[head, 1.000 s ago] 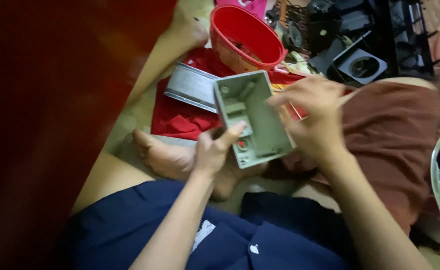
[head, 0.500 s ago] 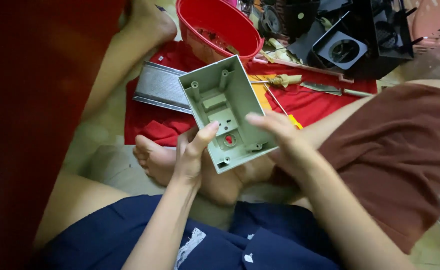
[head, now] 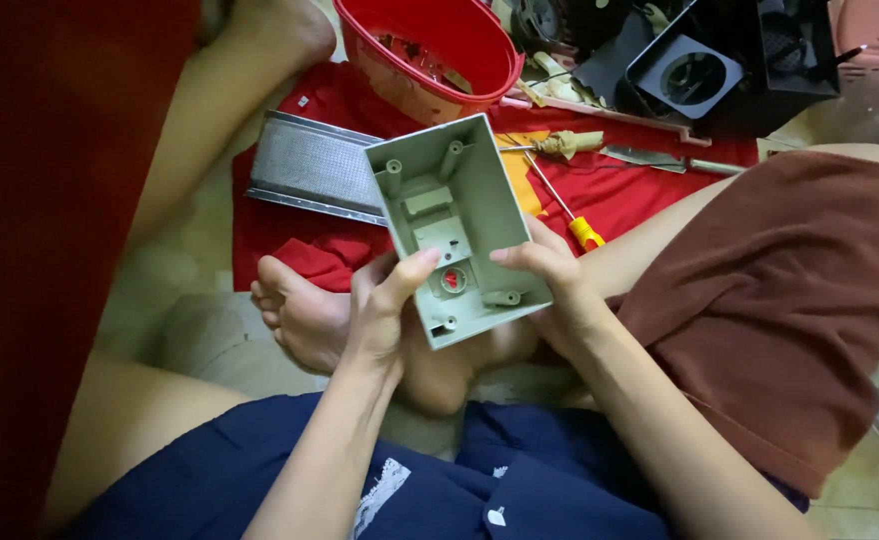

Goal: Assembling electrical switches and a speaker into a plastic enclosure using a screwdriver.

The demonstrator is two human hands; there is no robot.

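Grey plastic housing [head: 458, 225] held open-side up above the lap, left hand [head: 385, 305] and right hand [head: 550, 275] clasping its near end; best kept level, thumbs clear of what looks like a small red part [head: 453, 279].

One grey plastic housing [head: 455, 225], one red bowl [head: 430, 50], one metal plate [head: 315, 165], one yellow-handled screwdriver [head: 563, 207], two hands.

A grey plastic box [head: 457, 225], open side facing up, is held tilted above the lap, its far end angled away toward the red cloth. Inside are moulded screw posts in the corners, raised rectangular blocks along the floor, and a small round red part near the close end.
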